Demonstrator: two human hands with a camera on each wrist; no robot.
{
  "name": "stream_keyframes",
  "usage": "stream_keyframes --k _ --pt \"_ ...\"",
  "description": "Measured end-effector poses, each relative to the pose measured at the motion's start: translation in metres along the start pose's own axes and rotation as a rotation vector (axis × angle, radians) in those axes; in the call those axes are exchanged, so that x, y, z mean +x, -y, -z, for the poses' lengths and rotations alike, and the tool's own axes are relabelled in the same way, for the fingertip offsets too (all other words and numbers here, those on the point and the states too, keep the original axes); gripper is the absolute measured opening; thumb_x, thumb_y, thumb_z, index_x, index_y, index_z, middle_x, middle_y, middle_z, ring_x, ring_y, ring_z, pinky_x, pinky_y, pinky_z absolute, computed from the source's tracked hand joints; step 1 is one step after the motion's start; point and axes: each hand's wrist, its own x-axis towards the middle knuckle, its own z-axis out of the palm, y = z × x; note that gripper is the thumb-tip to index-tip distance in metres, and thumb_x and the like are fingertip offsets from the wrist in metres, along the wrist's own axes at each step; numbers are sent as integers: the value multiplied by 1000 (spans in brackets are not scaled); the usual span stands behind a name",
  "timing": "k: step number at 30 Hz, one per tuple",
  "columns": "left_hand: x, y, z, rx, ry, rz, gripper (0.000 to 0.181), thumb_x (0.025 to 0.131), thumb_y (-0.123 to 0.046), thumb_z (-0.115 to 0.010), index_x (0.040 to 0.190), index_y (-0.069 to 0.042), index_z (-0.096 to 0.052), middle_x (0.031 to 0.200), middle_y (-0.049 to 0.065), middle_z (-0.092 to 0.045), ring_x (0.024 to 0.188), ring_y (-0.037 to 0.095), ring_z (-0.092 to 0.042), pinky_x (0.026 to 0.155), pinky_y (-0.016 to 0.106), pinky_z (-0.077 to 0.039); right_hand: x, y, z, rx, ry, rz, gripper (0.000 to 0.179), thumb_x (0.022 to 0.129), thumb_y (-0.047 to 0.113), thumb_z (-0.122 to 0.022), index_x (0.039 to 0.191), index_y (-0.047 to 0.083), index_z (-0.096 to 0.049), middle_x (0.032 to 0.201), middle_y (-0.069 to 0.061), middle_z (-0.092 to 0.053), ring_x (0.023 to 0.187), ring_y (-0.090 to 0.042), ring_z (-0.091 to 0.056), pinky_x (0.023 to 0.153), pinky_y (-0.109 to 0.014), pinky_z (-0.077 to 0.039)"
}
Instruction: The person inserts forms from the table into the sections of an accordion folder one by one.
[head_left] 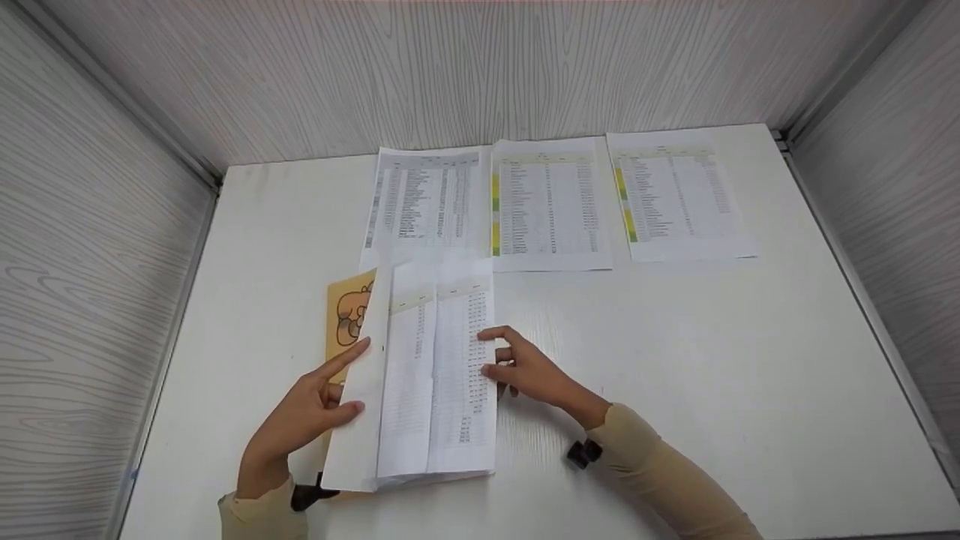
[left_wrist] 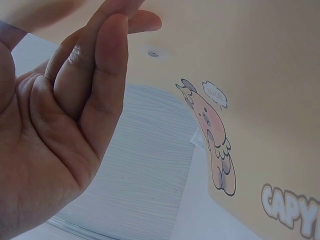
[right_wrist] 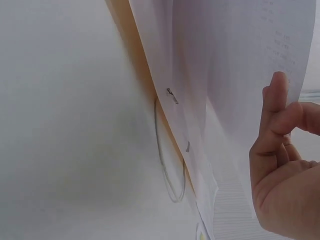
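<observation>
**Tan cartoon-covered folder open in both hands at a white-topped table**

You are working at a smooth, glossy white tabletop closed in by panels of pale grey wood-grain: a back wall, a left wall and a right wall. Grey metal strips run down the corners.

Along the far edge lie three white printed sheets in a row: a grey-headed one at left, a yellow-and-green-edged one close beside it, and another with similar coloured edging, slightly turned, at right.

The folder is in front of you, left of centre, below the grey-headed sheet. Your left hand pinches its cover, thumb and forefinger on the white inner face, the other fingers behind. Your right hand pinches the right edge of the bundle of white printed pages inside, with only a narrow gap between thumb and fingers.

From the right wrist you see metal fastener ends on the spine and a thin pale loop hanging beside it. Whether the folder's lower edge touches the tabletop, you cannot tell.
</observation>
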Motion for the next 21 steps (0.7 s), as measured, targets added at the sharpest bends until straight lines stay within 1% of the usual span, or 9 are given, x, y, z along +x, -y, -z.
stream_keyframes --k 2,6,10,12,17,21 --pt "0 0 0 9 -3 5 75 85 4 -64 151 -5 -29 49 9 -25 44 -1 -21 39 22 -22 4 -1 -4 -4 -3 -4 48 94 8 -58 138 12 -39 108 -15 -70 66 -12 -62 52 -27 -41" --pt "-1 -1 1 -4 5 10 76 85 7 -63 152 -5 -28 50 9 -25 45 0 -21 39 24 -22 13 -1 -13 -11 3 -10 48 93 6 -58 138 11 -40 106 -16 -70 64 -11 -62 52 -25 -42" --pt "-1 1 1 -19 15 9 76 86 6 -63 152 -4 -26 50 11 -26 44 2 -21 38 26 -21 21 1 -17 -38 28 -13 50 93 8 -59 139 13 -39 104 -13 -70 65 -10 -63 53 -26 -43" --pt "-1 2 0 -24 20 5 76 86 5 -64 152 -3 -26 50 12 -26 44 3 -20 37 28 -21 24 2 -18 -53 30 -4 51 93 11 -60 139 14 -39 100 -11 -70 64 -10 -62 52 -25 -43" --pt "0 2 1 -44 27 -10 76 86 6 -63 152 -3 -25 51 14 -27 42 7 -19 37 30 -21 24 0 -14 -60 11 24 51 93 14 -61 139 13 -39 86 -5 -64 60 -14 -60 52 -25 -42" --pt "0 2 1 -43 22 -14 76 86 7 -62 152 -2 -25 50 13 -26 42 9 -19 37 30 -21 21 0 -14 -61 14 20 50 94 13 -61 139 13 -39 83 -1 -62 58 -12 -59 52 -25 -42"
